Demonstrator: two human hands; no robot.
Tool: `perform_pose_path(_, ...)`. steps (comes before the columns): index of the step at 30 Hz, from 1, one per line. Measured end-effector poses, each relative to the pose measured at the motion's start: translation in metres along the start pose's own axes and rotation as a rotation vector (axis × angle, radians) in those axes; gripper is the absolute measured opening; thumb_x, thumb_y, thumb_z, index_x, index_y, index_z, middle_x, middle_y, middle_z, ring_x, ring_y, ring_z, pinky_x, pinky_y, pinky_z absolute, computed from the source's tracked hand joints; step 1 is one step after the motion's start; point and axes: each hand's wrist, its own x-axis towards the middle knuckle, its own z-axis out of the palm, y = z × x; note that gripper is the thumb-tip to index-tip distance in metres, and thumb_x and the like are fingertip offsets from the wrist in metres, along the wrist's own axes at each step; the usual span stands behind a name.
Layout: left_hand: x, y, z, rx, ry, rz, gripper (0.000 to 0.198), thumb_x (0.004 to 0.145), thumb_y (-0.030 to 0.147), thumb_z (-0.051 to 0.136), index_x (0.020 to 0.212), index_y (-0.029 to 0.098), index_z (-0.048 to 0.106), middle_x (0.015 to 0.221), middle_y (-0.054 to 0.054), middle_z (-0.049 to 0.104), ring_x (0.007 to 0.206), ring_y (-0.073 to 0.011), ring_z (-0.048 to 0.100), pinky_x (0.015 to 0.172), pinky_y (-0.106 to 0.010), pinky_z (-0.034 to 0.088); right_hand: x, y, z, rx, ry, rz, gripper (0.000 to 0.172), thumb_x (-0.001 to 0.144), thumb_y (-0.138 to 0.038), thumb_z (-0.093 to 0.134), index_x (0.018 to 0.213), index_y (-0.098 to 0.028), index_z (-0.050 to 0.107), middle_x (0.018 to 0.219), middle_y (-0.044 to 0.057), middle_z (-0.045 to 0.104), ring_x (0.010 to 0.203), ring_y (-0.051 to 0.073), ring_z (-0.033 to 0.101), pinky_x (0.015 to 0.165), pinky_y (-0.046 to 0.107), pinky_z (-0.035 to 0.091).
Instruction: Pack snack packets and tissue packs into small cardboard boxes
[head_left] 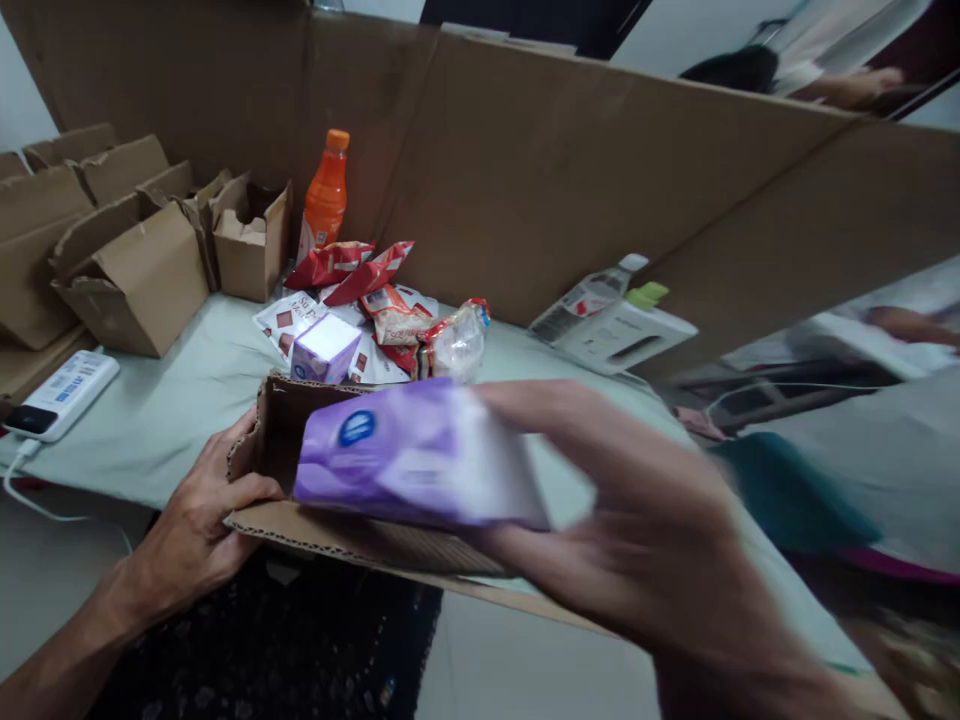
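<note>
My left hand [206, 500] grips the left end of an open cardboard box [322, 530], thumb over its near wall. A purple and white tissue pack [390, 450] with a round blue logo is in my right hand [622, 500], pinched at its white end between thumb and fingers. The pack lies tilted over the box opening, its left end partly inside the box. Motion blurs my right hand and the white end of the pack. Behind the box sits another purple and white pack [324, 350], beside red snack bags [375, 270] and a clear-wrapped packet [457, 342].
An orange bottle [324, 195] stands behind the snacks. Several cardboard boxes [142, 270] crowd the left, near a white power bank [64, 393] with a cable. A clear bottle [589, 300] and a white jug [626, 335] lean against the cardboard partition [525, 180]. Other people's arms show at right.
</note>
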Motion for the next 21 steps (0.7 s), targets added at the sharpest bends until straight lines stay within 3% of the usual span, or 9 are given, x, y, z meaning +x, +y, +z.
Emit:
perform_pose_path(6,-0.007,0.001,0.0,-0.046,0.024,-0.014,0.028,0.091,0.01,0.053,0.1,0.018,0.078,0.158,-0.017,0.048,0.147,-0.0363,0.046,0.115,-0.054,0.05,0.097,-0.077,0.031,-0.103,-0.312,-0.123,0.021,0.091,-0.031,0.071,0.106,-0.017,0.068,0.102,0.013,0.074,0.095,0.027,0.067,0.076,0.034,0.049)
perform_pose_path(9,-0.009,-0.006,-0.001,-0.064,0.01,-0.017,0.025,0.092,0.011,0.054,0.102,0.018,0.077,0.16,-0.018,0.044,0.15,-0.0364,0.043,0.115,-0.055,0.049,0.126,-0.099,0.05,-0.128,-0.497,-0.129,0.031,0.092,-0.028,0.07,0.117,-0.01,0.067,0.112,0.019,0.074,0.095,0.029,0.069,0.075,0.037,0.051)
perform_pose_path(11,-0.011,-0.013,0.001,-0.039,0.031,0.003,0.029,0.092,0.012,0.057,0.113,0.018,0.075,0.165,-0.019,0.036,0.153,-0.0382,0.038,0.116,-0.057,0.049,0.129,-0.1,0.054,-0.084,-0.558,-0.136,0.041,0.095,-0.033,0.069,0.125,-0.006,0.064,0.118,0.022,0.072,0.099,0.031,0.07,0.079,0.04,0.054)
perform_pose_path(14,-0.016,-0.025,0.008,0.033,0.055,0.035,0.05,0.088,0.014,0.062,0.137,0.021,0.065,0.166,-0.02,0.034,0.152,-0.0412,0.038,0.113,-0.062,0.05,0.118,-0.083,0.037,0.066,-0.492,-0.195,0.042,0.097,-0.041,0.065,0.125,-0.01,0.066,0.124,0.02,0.072,0.104,0.03,0.071,0.085,0.043,0.057)
perform_pose_path(17,-0.021,-0.033,0.016,0.056,0.058,0.022,0.057,0.083,0.016,0.065,0.14,0.024,0.064,0.159,-0.018,0.046,0.145,-0.0409,0.047,0.107,-0.062,0.055,0.116,-0.05,0.004,0.175,-0.197,-0.216,0.028,0.103,-0.034,0.056,0.122,-0.018,0.069,0.126,0.015,0.073,0.105,0.026,0.073,0.084,0.039,0.06)
perform_pose_path(19,-0.023,-0.035,0.019,0.068,0.066,0.001,0.058,0.082,0.015,0.064,0.139,0.024,0.065,0.155,-0.018,0.052,0.143,-0.0415,0.049,0.106,-0.061,0.056,0.133,-0.024,-0.009,0.136,-0.035,-0.175,0.027,0.103,-0.026,0.053,0.125,-0.021,0.069,0.127,0.012,0.074,0.105,0.024,0.073,0.085,0.039,0.06)
perform_pose_path(21,-0.025,-0.036,0.02,0.085,0.069,-0.009,0.061,0.081,0.015,0.062,0.142,0.023,0.064,0.149,-0.018,0.058,0.143,-0.0417,0.049,0.105,-0.06,0.057,0.162,-0.001,-0.002,0.003,-0.057,-0.172,0.037,0.097,-0.021,0.06,0.133,-0.022,0.065,0.136,0.012,0.07,0.115,0.028,0.07,0.091,0.043,0.059)
